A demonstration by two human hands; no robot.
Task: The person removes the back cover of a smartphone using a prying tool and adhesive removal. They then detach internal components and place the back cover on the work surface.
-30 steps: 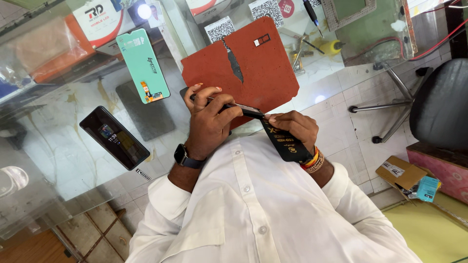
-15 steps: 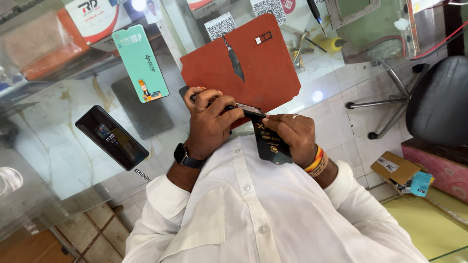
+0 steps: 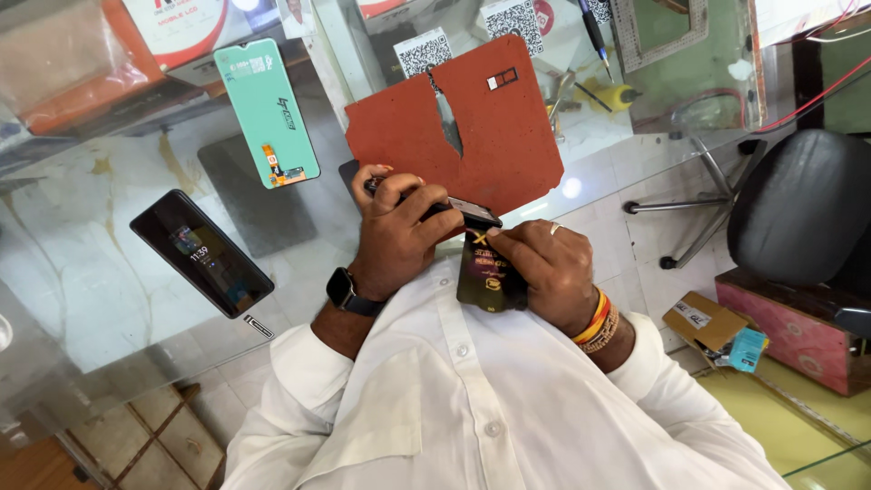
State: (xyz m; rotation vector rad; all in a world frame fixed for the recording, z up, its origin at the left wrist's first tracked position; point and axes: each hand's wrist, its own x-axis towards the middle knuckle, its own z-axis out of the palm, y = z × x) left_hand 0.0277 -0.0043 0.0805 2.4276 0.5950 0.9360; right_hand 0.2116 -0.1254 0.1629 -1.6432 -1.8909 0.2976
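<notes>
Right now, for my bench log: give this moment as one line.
left hand: grips thin dark phone part | right hand: holds black phone | behind: torn red-brown mat, glass counter

White button shirt [image 3: 472, 399], sleeves rolled; black smartwatch [image 3: 342, 291] on left wrist; ring [image 3: 555, 229], orange/yellow bangles [image 3: 596, 319] on right.

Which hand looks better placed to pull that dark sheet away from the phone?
Probably the right. The right hand has its fingers on the dark sheet where it meets the phone, while the left hand is wrapped around the phone, steadying it.
</notes>
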